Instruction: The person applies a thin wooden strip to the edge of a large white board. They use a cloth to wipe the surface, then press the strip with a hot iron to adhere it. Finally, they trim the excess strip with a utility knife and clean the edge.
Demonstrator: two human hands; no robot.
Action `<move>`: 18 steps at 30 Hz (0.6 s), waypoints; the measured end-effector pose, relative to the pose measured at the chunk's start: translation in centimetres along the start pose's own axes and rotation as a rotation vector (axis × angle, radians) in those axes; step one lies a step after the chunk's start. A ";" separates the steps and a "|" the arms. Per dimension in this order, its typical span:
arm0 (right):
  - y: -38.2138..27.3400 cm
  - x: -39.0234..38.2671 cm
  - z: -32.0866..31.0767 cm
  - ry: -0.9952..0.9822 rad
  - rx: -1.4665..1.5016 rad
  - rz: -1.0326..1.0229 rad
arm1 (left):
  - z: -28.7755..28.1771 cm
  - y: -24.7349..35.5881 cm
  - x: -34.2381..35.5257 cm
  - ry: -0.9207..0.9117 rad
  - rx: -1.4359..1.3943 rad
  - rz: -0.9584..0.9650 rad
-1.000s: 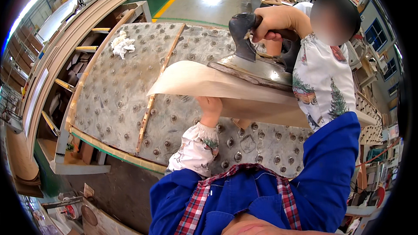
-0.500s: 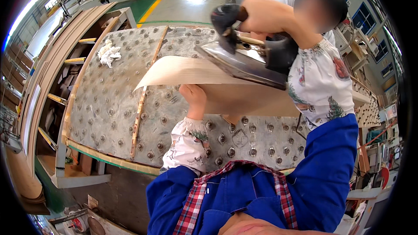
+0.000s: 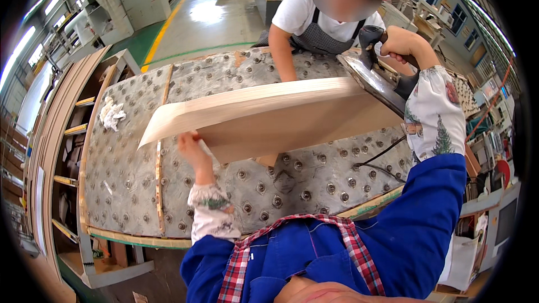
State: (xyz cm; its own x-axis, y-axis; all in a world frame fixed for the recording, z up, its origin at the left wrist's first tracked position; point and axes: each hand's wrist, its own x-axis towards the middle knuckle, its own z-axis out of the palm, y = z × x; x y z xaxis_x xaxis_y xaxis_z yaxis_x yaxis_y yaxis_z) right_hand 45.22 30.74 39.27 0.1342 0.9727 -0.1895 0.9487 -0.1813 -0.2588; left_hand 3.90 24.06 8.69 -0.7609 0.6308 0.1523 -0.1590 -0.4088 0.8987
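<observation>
My right hand (image 3: 407, 45) is wrapped around the black handle of a clothes iron (image 3: 375, 81). The iron's metal body is tilted against the right end of a long, bent piece of wood veneer (image 3: 252, 100). Its top band is pale and grained, while the broad face toward me is brown. At the left part of this piece, my left hand (image 3: 195, 148) pinches its lower edge with curled fingers. Under the veneer a small light-brown block (image 3: 268, 160) partly shows. The iron's dark cord (image 3: 382, 154) trails onto the table.
Round metal studs cover the grey worktable (image 3: 126, 174), and a wooden strip (image 3: 159, 185) crosses it. A crumpled white cloth (image 3: 112, 114) lies at left. Across the table a co-worker leans in, one arm (image 3: 282, 56) behind the veneer. A rack of boards (image 3: 59, 129) stands left.
My right hand and the iron have moved right along the veneer and lower against its end. My left hand has shifted left. The co-worker shows more fully as the view has turned.
</observation>
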 end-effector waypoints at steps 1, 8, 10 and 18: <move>0.6 0.1 -0.2 -0.008 0.005 -0.008 | -0.5 1.2 -1.0 0.137 0.002 -0.027; -1.0 1.0 0.7 -0.081 0.004 -0.160 | 1.6 13.7 -11.5 -0.849 -0.325 0.355; -3.6 1.1 1.8 -0.065 -0.076 -0.299 | 4.4 17.3 -12.3 -1.485 -0.766 0.367; -13.4 -1.7 3.3 -0.146 -0.161 -0.430 | 8.7 22.9 -19.9 -1.546 -1.641 -0.084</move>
State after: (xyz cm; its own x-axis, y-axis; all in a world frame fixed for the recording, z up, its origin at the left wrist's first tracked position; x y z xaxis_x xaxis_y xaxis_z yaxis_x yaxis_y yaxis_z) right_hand 31.32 31.06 39.94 -0.3106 0.9218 -0.2319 0.9433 0.2688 -0.1948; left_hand 20.87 7.89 29.80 0.0609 0.2033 0.9772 -0.9905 0.1330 0.0341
